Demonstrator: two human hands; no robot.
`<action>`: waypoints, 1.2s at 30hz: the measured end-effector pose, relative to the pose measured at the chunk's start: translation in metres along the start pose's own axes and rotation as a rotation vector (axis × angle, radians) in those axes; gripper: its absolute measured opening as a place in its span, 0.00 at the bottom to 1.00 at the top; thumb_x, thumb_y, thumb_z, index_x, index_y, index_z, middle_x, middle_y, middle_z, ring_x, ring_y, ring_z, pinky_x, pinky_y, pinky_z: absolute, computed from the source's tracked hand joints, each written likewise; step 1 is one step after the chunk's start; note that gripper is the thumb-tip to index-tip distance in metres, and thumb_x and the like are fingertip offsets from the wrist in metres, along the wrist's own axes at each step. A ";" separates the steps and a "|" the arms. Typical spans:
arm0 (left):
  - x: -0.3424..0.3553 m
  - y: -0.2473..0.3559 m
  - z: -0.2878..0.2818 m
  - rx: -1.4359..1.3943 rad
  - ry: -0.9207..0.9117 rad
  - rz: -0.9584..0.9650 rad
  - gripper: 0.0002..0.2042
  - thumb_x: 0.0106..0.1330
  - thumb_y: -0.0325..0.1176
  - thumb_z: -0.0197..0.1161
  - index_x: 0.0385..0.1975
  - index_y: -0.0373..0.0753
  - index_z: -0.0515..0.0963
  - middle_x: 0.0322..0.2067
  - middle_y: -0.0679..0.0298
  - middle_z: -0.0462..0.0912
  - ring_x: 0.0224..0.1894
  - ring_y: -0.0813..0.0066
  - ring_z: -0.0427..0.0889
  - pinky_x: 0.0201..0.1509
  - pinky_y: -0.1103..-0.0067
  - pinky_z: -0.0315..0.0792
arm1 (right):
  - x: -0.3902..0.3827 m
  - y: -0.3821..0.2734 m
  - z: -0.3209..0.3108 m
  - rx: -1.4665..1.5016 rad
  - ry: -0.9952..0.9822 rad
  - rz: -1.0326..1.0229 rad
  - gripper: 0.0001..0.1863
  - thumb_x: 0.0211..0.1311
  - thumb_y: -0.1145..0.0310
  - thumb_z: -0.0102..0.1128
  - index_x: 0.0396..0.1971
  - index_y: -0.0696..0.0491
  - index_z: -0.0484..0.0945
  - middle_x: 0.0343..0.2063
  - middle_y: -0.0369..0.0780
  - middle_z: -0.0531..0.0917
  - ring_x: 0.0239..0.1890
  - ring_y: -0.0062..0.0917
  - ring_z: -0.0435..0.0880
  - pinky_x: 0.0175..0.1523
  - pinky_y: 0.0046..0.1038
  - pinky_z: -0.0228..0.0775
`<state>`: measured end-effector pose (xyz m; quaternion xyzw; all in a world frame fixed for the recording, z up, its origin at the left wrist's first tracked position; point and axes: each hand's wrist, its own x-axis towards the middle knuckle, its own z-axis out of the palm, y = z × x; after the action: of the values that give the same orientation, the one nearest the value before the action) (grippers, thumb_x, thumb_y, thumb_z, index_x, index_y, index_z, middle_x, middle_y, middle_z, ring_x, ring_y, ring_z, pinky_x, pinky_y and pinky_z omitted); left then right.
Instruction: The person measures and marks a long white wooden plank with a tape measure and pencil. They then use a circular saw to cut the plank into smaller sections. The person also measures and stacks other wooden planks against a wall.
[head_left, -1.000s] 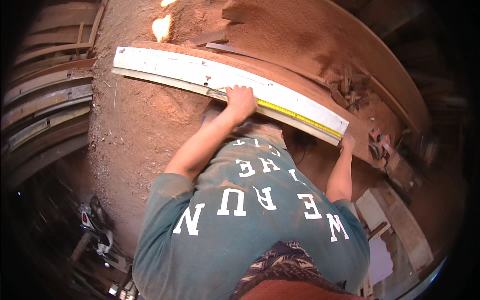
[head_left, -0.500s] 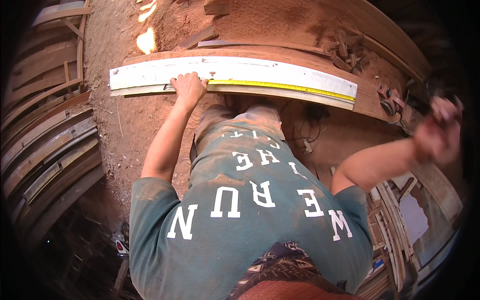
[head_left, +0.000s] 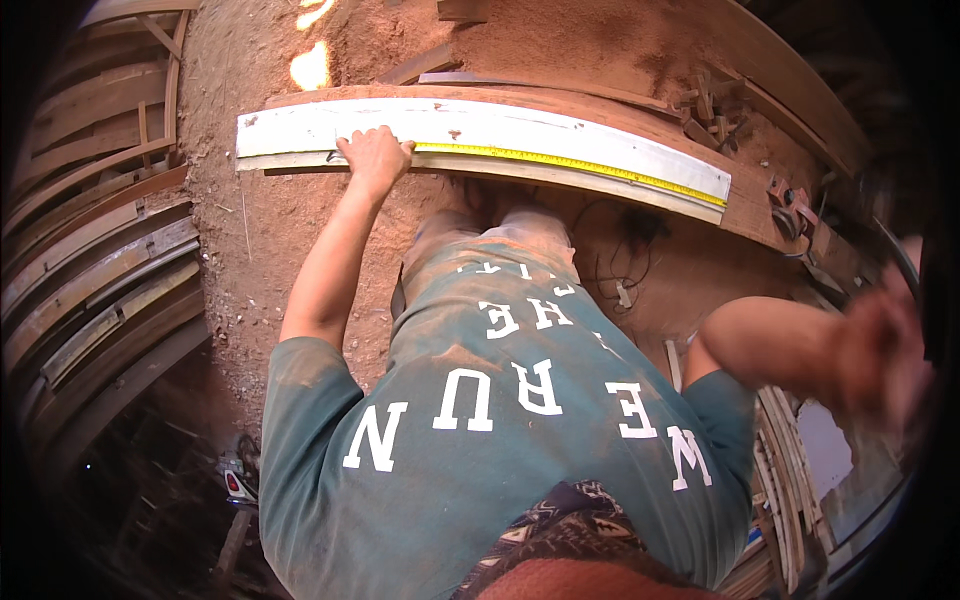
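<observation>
A long white-painted board point(head_left: 500, 120) lies across a brown plank in front of me. Along its near edge stretches a yellow tape measure point(head_left: 570, 163), its blade running from my left hand to the board's right end. My left hand point(head_left: 378, 156) is closed over the tape's left end at the board's near edge. A small dark piece beside the thumb is too small to name. Raised at the far right, my right hand point(head_left: 885, 350) is smeared by motion, so its fingers cannot be made out. A dark curved shape shows near it, its kind unclear.
Stacked planks point(head_left: 100, 290) line the left side. A reddish tool point(head_left: 788, 210) rests near the plank's right end, and a dark cable point(head_left: 605, 275) lies on the dusty ground below. Wood offcuts point(head_left: 705, 115) are heaped behind; thin strips point(head_left: 785, 480) lie at lower right.
My right hand has moved down at the far right, staying blurred. My left hand keeps its hold on the tape. The whole view has shifted slightly.
</observation>
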<state>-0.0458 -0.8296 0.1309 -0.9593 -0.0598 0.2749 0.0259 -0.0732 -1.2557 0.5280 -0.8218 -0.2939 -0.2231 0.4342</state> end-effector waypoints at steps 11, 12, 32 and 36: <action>0.009 -0.028 -0.012 0.032 -0.057 -0.038 0.28 0.68 0.60 0.67 0.46 0.36 0.88 0.46 0.51 0.90 0.58 0.52 0.81 0.66 0.46 0.59 | -0.142 0.145 0.296 0.412 -0.313 0.884 0.07 0.65 0.71 0.67 0.42 0.54 0.83 0.31 0.32 0.83 0.33 0.16 0.79 0.39 0.22 0.72; 0.010 -0.028 -0.011 0.028 -0.059 -0.043 0.28 0.68 0.60 0.67 0.46 0.36 0.88 0.46 0.51 0.90 0.58 0.52 0.81 0.66 0.46 0.59 | -0.150 0.149 0.314 0.413 -0.329 0.865 0.07 0.65 0.70 0.67 0.41 0.54 0.83 0.31 0.32 0.83 0.33 0.16 0.79 0.39 0.23 0.72; -0.002 -0.023 -0.028 -0.006 -0.041 -0.071 0.28 0.65 0.61 0.69 0.46 0.39 0.88 0.46 0.53 0.90 0.59 0.54 0.81 0.66 0.49 0.59 | -0.175 0.156 0.435 0.402 -0.415 0.815 0.11 0.63 0.67 0.65 0.40 0.57 0.86 0.33 0.42 0.90 0.36 0.25 0.87 0.47 0.28 0.79; -0.006 -0.022 -0.034 -0.010 -0.055 -0.067 0.28 0.65 0.61 0.69 0.46 0.39 0.88 0.46 0.53 0.90 0.59 0.54 0.81 0.66 0.49 0.59 | -0.174 0.152 0.430 0.405 -0.404 0.778 0.10 0.63 0.68 0.65 0.40 0.57 0.87 0.32 0.43 0.90 0.35 0.25 0.87 0.45 0.27 0.79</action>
<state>-0.0349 -0.8095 0.1651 -0.9489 -0.0940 0.3000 0.0285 -0.0490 -1.0116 0.1059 -0.7966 -0.0805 0.1815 0.5709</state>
